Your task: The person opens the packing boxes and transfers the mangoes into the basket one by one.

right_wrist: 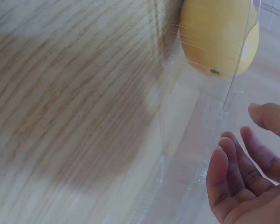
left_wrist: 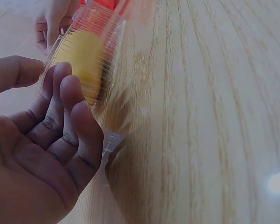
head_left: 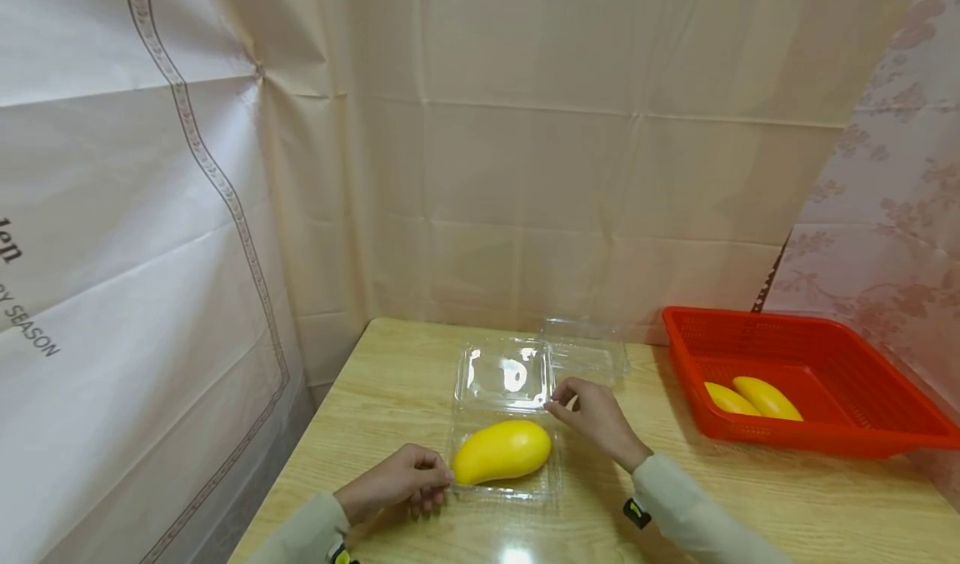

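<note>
A yellow mango (head_left: 502, 452) lies in the base of a clear plastic clamshell box (head_left: 517, 492), whose lid (head_left: 491, 372) is folded back behind it. My left hand (head_left: 408, 479) is at the base's left side, and its thumb and forefinger pinch the rim. The left wrist view shows that left hand (left_wrist: 46, 126) with its other fingers loosely bent beneath. By the lid's right front corner is my right hand (head_left: 592, 414). In the right wrist view the thumb and fingers of the right hand (right_wrist: 252, 172) stand apart, beside the clear plastic, with nothing held between them.
Another clear plastic box (head_left: 588, 351) stands behind the lid, near the back edge of the wooden table (head_left: 390, 381). At the right is a red basket (head_left: 802, 439) holding two yellow mangoes (head_left: 768, 399). Cloth curtains (head_left: 525, 172) hang behind and on both sides.
</note>
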Action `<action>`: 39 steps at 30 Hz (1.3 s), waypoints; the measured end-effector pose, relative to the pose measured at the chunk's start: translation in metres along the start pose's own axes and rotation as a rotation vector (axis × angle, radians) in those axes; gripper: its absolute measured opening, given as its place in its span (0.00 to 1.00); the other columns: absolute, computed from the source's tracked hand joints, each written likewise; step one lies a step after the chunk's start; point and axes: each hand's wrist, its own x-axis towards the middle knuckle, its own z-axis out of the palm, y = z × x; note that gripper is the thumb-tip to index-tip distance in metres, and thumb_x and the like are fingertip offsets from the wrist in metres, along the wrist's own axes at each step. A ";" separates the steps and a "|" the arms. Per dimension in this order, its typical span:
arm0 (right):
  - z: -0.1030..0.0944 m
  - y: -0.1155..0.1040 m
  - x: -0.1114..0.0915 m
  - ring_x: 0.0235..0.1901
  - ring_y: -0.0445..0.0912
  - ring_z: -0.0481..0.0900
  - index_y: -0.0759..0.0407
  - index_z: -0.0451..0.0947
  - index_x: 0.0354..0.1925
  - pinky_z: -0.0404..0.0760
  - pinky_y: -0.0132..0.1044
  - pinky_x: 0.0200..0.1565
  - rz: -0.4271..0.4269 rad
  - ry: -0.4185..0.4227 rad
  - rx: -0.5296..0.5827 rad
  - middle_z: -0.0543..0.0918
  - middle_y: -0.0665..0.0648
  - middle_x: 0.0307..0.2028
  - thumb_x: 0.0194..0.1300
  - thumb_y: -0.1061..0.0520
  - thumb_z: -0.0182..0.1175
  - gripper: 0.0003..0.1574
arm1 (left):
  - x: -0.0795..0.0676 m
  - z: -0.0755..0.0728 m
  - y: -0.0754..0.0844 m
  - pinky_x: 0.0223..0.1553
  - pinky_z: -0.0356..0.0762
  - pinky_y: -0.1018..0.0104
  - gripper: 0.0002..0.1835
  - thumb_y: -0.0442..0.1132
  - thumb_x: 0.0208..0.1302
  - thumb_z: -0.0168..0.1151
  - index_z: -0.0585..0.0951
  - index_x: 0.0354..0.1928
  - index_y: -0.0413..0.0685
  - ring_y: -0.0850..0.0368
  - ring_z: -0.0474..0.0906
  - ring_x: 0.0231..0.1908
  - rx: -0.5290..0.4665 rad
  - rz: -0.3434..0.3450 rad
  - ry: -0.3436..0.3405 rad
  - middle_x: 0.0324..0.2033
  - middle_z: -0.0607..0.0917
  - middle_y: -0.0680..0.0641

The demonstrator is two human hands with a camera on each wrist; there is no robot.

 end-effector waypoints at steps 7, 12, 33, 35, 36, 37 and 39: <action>-0.004 -0.006 -0.003 0.30 0.41 0.77 0.52 0.84 0.36 0.79 0.33 0.34 -0.103 -0.030 0.003 0.83 0.44 0.32 0.63 0.52 0.75 0.09 | 0.000 -0.001 0.000 0.22 0.75 0.70 0.14 0.41 0.76 0.60 0.81 0.37 0.36 0.59 0.76 0.23 0.003 0.001 -0.005 0.27 0.85 0.47; -0.007 -0.013 -0.006 0.36 0.43 0.79 0.55 0.84 0.41 0.81 0.37 0.40 -0.209 -0.073 -0.009 0.84 0.45 0.38 0.63 0.49 0.75 0.14 | 0.000 -0.001 0.000 0.22 0.76 0.70 0.13 0.42 0.76 0.60 0.81 0.37 0.37 0.59 0.76 0.24 -0.002 -0.004 -0.005 0.27 0.85 0.47; 0.001 -0.034 -0.010 0.52 0.47 0.78 0.57 0.83 0.53 0.79 0.47 0.57 -0.432 -0.300 -0.246 0.83 0.51 0.49 0.56 0.45 0.79 0.31 | 0.001 -0.001 -0.002 0.22 0.76 0.70 0.16 0.43 0.75 0.61 0.81 0.39 0.33 0.59 0.76 0.24 -0.024 0.004 -0.022 0.28 0.85 0.46; 0.001 -0.036 -0.010 0.51 0.47 0.78 0.58 0.83 0.53 0.79 0.46 0.57 -0.448 -0.299 -0.262 0.83 0.51 0.49 0.55 0.46 0.80 0.32 | 0.001 -0.002 -0.001 0.23 0.76 0.70 0.16 0.43 0.76 0.60 0.82 0.39 0.34 0.59 0.76 0.24 -0.019 0.001 -0.021 0.28 0.85 0.46; 0.002 -0.037 -0.010 0.51 0.47 0.78 0.59 0.83 0.54 0.79 0.46 0.57 -0.453 -0.302 -0.271 0.83 0.51 0.49 0.54 0.46 0.80 0.33 | 0.002 -0.002 -0.001 0.23 0.76 0.70 0.16 0.44 0.76 0.60 0.82 0.39 0.35 0.59 0.76 0.24 -0.017 -0.001 -0.021 0.29 0.85 0.46; 0.003 -0.038 -0.010 0.50 0.47 0.78 0.59 0.83 0.54 0.79 0.46 0.57 -0.459 -0.304 -0.281 0.83 0.52 0.49 0.54 0.46 0.80 0.34 | 0.002 -0.002 -0.001 0.23 0.76 0.70 0.16 0.44 0.76 0.60 0.82 0.39 0.35 0.59 0.76 0.24 -0.015 -0.004 -0.021 0.29 0.85 0.46; 0.004 -0.039 -0.011 0.50 0.48 0.78 0.60 0.82 0.56 0.79 0.45 0.57 -0.472 -0.309 -0.300 0.82 0.52 0.50 0.53 0.46 0.81 0.36 | 0.002 -0.003 -0.002 0.24 0.76 0.70 0.15 0.44 0.76 0.60 0.82 0.39 0.37 0.59 0.76 0.25 -0.010 -0.007 -0.021 0.29 0.86 0.46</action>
